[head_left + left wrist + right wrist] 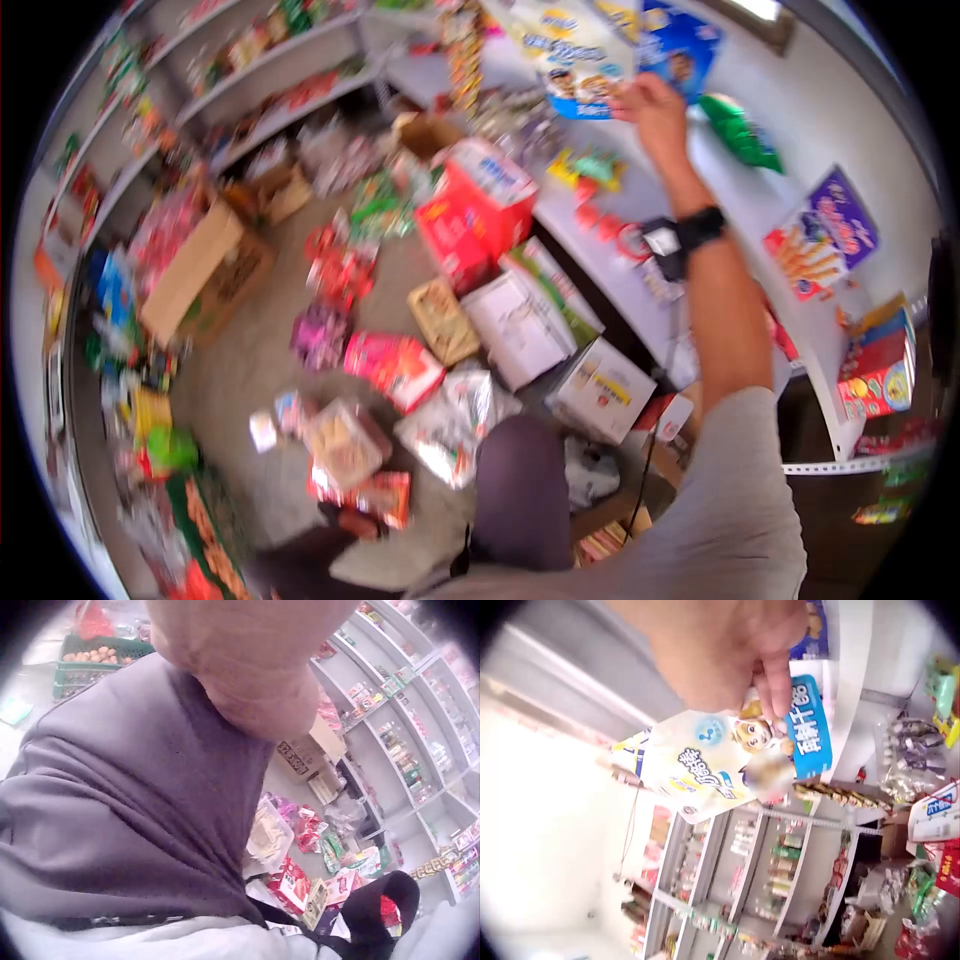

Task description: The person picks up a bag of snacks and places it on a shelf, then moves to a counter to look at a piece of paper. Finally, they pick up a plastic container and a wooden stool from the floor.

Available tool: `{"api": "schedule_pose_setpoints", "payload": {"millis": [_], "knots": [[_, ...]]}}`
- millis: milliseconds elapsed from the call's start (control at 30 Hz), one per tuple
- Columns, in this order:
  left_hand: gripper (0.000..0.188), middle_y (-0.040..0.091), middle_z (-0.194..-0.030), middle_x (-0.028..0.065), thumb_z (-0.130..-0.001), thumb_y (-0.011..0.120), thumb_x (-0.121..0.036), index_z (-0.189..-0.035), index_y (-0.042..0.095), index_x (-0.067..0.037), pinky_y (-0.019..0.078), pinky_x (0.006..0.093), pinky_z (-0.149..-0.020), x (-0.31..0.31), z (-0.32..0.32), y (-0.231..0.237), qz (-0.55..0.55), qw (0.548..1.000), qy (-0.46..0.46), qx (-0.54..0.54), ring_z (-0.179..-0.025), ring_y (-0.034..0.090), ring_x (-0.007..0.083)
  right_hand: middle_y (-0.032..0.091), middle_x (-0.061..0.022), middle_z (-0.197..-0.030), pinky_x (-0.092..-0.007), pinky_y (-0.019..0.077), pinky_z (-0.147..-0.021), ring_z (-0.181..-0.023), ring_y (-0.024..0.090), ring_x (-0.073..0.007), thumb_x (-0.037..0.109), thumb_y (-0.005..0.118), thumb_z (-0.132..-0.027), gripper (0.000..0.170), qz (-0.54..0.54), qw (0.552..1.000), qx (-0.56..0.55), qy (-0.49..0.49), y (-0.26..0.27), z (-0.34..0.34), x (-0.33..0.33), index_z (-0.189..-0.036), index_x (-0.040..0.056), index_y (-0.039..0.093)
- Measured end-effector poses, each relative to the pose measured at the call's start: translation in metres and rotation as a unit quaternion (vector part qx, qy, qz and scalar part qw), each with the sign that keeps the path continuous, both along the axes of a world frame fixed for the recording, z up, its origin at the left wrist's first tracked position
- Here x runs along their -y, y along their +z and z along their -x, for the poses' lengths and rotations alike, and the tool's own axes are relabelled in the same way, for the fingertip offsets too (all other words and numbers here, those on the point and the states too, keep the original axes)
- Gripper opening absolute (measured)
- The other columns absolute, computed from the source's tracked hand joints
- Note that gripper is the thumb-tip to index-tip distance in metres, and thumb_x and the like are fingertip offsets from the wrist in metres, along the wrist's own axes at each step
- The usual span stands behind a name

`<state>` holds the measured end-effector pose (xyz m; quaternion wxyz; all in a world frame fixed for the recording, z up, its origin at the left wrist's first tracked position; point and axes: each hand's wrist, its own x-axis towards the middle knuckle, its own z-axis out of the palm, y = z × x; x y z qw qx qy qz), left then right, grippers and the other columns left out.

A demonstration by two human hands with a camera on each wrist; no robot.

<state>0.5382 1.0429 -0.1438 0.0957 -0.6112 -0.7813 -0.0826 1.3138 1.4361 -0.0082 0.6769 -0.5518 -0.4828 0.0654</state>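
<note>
Along the pale wall (830, 90), I record a long white bench (755, 205) carrying packets. Above it is the item being handled, a large white plastic snack pouch (570, 55) with a blue end. Just beside it is a dark blue plastic pouch (692, 40); contact between them I cannot confirm. A glossy green packet (742, 135) lies toward the wall. The right hand (655, 110) has its fingers (781, 686) clamped on the white pouch's blue end. The left hand (244, 667) appears over the dark trouser leg (142, 765); I cannot tell how its fingers stand.

Recommendations: with a one-ended hold, the far end would likely sag, so I advise keeping a firm, flat pinch without crushing the contents. The wrist should stay high, clear of neighbouring packets, and any turning should be slow.
</note>
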Motion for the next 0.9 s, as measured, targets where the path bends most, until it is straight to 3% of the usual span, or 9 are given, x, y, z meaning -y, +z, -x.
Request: {"api": "schedule_pose_setpoints", "payload": {"millis": [67,200,300,367,433,567,600,800,900], "knots": [[0.044,0.054,-0.131,0.0302,-0.089,0.065,-0.025,-0.128,0.058,-0.004,0.0432,0.0548,-0.101,-0.021,-0.024,0.019,-0.018,0.999,0.004,-0.030,-0.118,0.054,0.0467,0.069,-0.0041,-0.080,-0.0285,0.0517,-0.059,-0.066,0.065,-0.0117,0.011,0.061,-0.096,0.008,0.100,0.992,0.034,0.074,-0.010,0.070,0.041,-0.093,0.0053,0.066],[0.069,0.032,-0.155,0.0258,-0.081,0.073,-0.016,-0.143,0.044,-0.001,0.0315,0.0484,-0.116,-0.067,-0.033,0.024,0.000,0.983,-0.125,0.135,-0.142,0.033,0.0455,0.066,-0.0006,-0.079,-0.0245,0.0512,-0.062,-0.067,0.061,-0.0080,0.009,0.060,-0.099,0.007,0.302,0.910,0.045,0.280,-0.077,0.225,0.125,-0.094,0.0044,0.063],[0.079,0.038,-0.151,0.0266,-0.073,0.083,-0.011,-0.141,0.045,0.000,0.0351,0.0476,-0.113,-0.096,-0.082,0.034,0.015,0.949,-0.184,0.256,-0.141,0.036,0.0457,0.061,-0.0155,-0.074,-0.0417,0.0467,-0.061,-0.064,0.058,-0.0273,0.017,0.063,-0.095,0.018,0.333,0.818,0.194,0.427,-0.125,0.329,0.186,-0.086,0.0029,0.058],[0.079,0.043,-0.147,0.0257,-0.071,0.085,-0.014,-0.139,0.047,0.000,0.0418,0.0443,-0.108,-0.107,-0.089,0.034,0.106,0.935,-0.246,0.234,-0.136,0.043,0.0427,0.062,-0.0195,-0.075,-0.0481,0.0475,-0.064,-0.073,0.063,-0.0415,0.020,0.062,-0.092,0.018,0.293,0.783,0.229,0.499,-0.165,0.380,0.220,-0.087,0.0040,0.059],[0.058,0.067,-0.118,0.0197,-0.075,0.085,-0.025,-0.122,0.062,0.002,0.0526,0.0405,-0.087,-0.105,-0.075,0.015,0.257,0.868,-0.228,0.358,-0.106,0.066,0.0338,0.063,-0.0199,-0.076,-0.0485,0.0481,-0.067,-0.077,0.064,-0.0418,0.014,0.060,-0.091,0.011,0.322,0.756,0.219,0.525,-0.168,0.414,0.241,-0.088,0.0032,0.060],[0.031,0.070,-0.097,0.0179,-0.083,0.078,-0.023,-0.102,0.070,-0.001,0.0539,0.0405,-0.076,-0.087,-0.055,-0.002,0.281,0.850,-0.206,0.396,-0.091,0.069,0.0350,0.069,-0.0183,-0.086,-0.0439,0.0515,-0.070,-0.080,0.069,-0.0356,0.016,0.062,-0.092,0.013,0.337,0.712,0.175,0.590,-0.194,0.436,0.228,-0.098,0.0049,0.066],[0.026,0.070,-0.094,0.0175,-0.085,0.077,-0.022,-0.098,0.070,-0.001,0.0539,0.0408,-0.073,-0.084,-0.050,-0.003,0.260,0.857,-0.220,0.387,-0.088,0.068,0.0355,0.072,-0.0166,-0.093,-0.0439,0.0530,-0.076,-0.086,0.069,-0.0343,0.018,0.063,-0.088,0.017,0.423,0.669,0.130,0.597,-0.174,0.436,0.213,-0.095,0.0052,0.071],[0.024,0.062,-0.078,0.0162,-0.086,0.072,-0.022,-0.077,0.062,-0.002,0.0495,0.0484,-0.068,-0.092,-0.007,-0.036,0.266,0.881,-0.290,0.263,-0.077,0.062,0.0392,0.069,-0.0211,-0.083,-0.0524,0.0523,-0.072,-0.082,0.068,-0.0416,0.023,0.063,-0.084,0.019,0.399,0.711,0.429,0.389,-0.278,0.413,0.070,-0.086,0.0058,0.071],[0.029,0.063,-0.077,0.0180,-0.087,0.070,-0.028,-0.075,0.063,-0.003,0.0487,0.0509,-0.069,-0.094,0.011,-0.070,0.328,0.879,-0.242,0.248,-0.079,0.062,0.0403,0.071,-0.0206,-0.089,-0.0480,0.0528,-0.077,-0.087,0.068,-0.0380,0.020,0.064,-0.083,0.018,0.484,0.706,0.417,0.307,-0.312,0.404,0.012,-0.087,0.0051,0.074]]}}
